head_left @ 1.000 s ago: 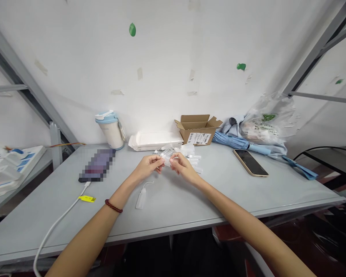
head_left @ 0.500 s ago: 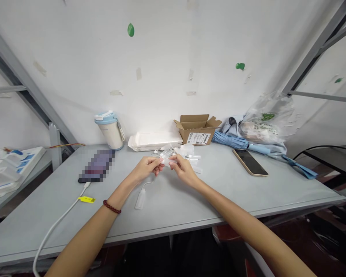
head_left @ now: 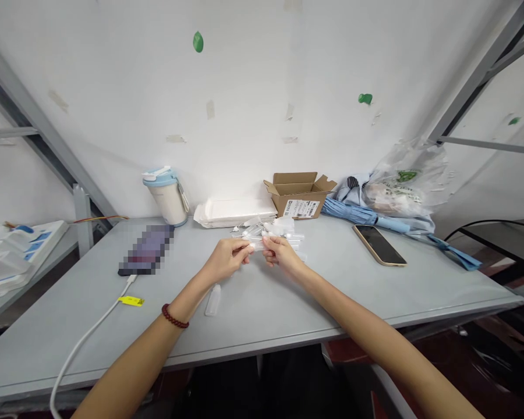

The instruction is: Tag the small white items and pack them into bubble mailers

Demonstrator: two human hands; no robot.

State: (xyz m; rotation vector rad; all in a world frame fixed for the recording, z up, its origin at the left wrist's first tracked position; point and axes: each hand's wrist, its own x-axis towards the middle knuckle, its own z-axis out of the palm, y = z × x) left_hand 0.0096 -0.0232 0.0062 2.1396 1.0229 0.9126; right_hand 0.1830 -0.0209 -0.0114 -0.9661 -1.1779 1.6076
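Above the grey table (head_left: 266, 302) my left hand (head_left: 227, 258) and my right hand (head_left: 278, 251) meet, both pinched on one small clear plastic tube (head_left: 256, 247) held between their fingertips. Just behind the hands lies a pile of several similar clear tubes and small bottles (head_left: 279, 230). A small white squeeze bottle (head_left: 212, 300) lies on the table beside my left forearm, which wears a dark red bead bracelet (head_left: 173, 317).
On the left lies a dark phone (head_left: 147, 250) with a white cable (head_left: 87, 337) and a yellow tag (head_left: 131, 301). At the back stand a blue-lidded jug (head_left: 168, 195), white trays (head_left: 233, 212) and an open cardboard box (head_left: 299, 195). On the right lie a second phone (head_left: 379, 245), a blue umbrella (head_left: 375, 219) and a plastic bag (head_left: 408, 180).
Both hands have drifted slightly to the right and closer together on the tube. My left forearm now covers the thin nozzle of the white squeeze bottle.
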